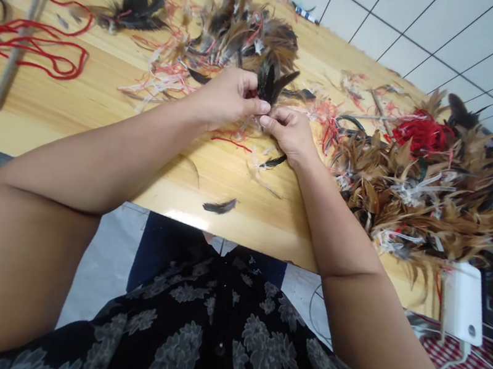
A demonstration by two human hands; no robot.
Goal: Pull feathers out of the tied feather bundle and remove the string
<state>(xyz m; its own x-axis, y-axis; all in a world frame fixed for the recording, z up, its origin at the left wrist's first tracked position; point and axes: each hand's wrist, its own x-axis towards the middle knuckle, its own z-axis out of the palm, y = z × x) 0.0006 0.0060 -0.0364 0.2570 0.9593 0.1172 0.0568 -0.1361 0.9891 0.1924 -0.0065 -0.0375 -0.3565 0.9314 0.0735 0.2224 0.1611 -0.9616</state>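
Over the middle of the wooden table (166, 187), my left hand (236, 100) is closed, thumb and fingers pinching a small bunch of dark feathers (269, 82) that points upward. My right hand (290, 130) meets it at the base of the bunch, thumb and forefinger pressed together on the quill ends. Fingertips cover whatever sits right at that base. A red thread (232, 143) and a loose black feather (274, 161) lie below the hands. Closer to the table's front edge rests one small dark feather (219, 206).
Brown feather bundles (247, 29) stand behind my hands, and a large feather pile (395, 189) with red string (425, 133) spreads right. At left lie a feather-topped stick (20, 43) and looped red cord (67, 59). A white power bank (465, 303) with cable sits at the right edge.
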